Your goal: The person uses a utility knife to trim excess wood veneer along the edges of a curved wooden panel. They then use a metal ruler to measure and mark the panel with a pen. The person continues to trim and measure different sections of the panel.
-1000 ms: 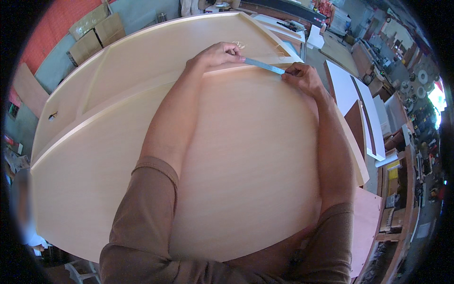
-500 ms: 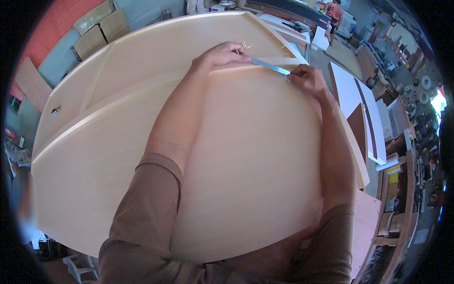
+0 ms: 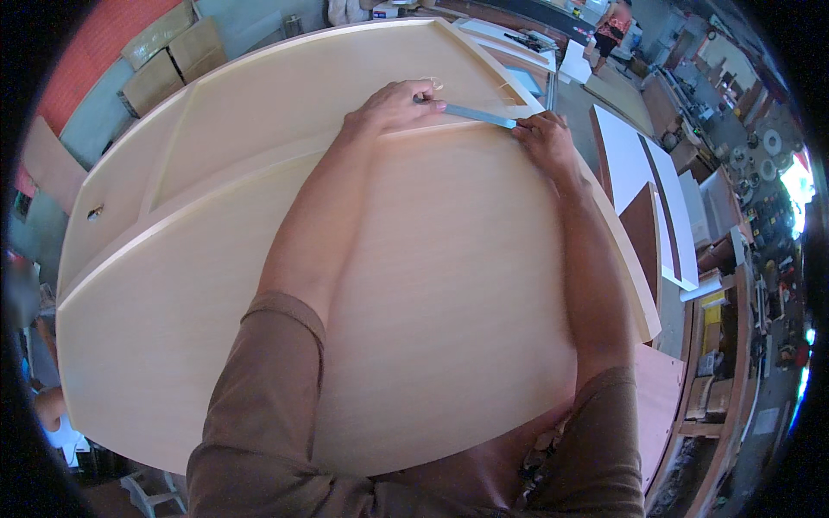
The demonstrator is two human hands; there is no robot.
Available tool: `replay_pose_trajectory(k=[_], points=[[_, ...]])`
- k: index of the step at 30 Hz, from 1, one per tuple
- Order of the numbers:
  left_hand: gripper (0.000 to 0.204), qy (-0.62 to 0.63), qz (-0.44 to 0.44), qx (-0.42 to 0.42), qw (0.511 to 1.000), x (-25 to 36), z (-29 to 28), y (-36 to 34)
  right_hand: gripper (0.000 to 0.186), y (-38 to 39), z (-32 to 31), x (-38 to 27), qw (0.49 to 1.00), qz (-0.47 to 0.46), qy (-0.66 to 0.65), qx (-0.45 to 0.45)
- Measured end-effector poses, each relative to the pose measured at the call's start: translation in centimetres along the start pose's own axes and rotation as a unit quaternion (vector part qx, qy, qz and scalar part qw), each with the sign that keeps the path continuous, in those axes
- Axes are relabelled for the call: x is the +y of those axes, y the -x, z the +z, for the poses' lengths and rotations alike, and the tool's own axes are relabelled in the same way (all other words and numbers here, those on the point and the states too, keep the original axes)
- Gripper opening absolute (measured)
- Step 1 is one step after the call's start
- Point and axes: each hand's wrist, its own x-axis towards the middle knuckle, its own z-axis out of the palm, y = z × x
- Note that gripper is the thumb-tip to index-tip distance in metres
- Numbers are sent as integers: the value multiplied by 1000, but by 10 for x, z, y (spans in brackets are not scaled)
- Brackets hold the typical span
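A narrow, flat grey metal file spans the gap between my hands, lying across the pale wooden rail near the panel's far right corner. My left hand is closed round its dark, thin end, with the thumb along the side. The fingers of my right hand pinch the other end. Under both arms lies a large pale wooden panel with raised strips along its edges and across it. Curled wood shavings lie just beyond my left hand.
White boards with a dark stripe stand right of the panel, beside a cluttered wooden shelf. Brown boards lean at the back left. Another person stands far right; a second person's arm shows at the left edge.
Both hands and the file have shifted slightly left in the picture, as has the whole scene. The grip at both ends stays. At the left edge, the other person has moved.
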Motion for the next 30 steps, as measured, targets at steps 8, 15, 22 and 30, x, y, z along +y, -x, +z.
replay_pose_trajectory(k=[8,15,22,30], points=[[50,2,8,12,1000,-2,5,-7,28,-3,1,-10,994,106,-19,-2],[53,46,37,-11,998,-4,-1,-2,26,3,-15,-5,996,61,-53,-37],[51,48,83,3,995,-12,9,-12,26,1,-9,6,996,60,-28,-55],[53,6,15,4,1000,3,10,-1,29,1,4,26,998,56,17,-20]])
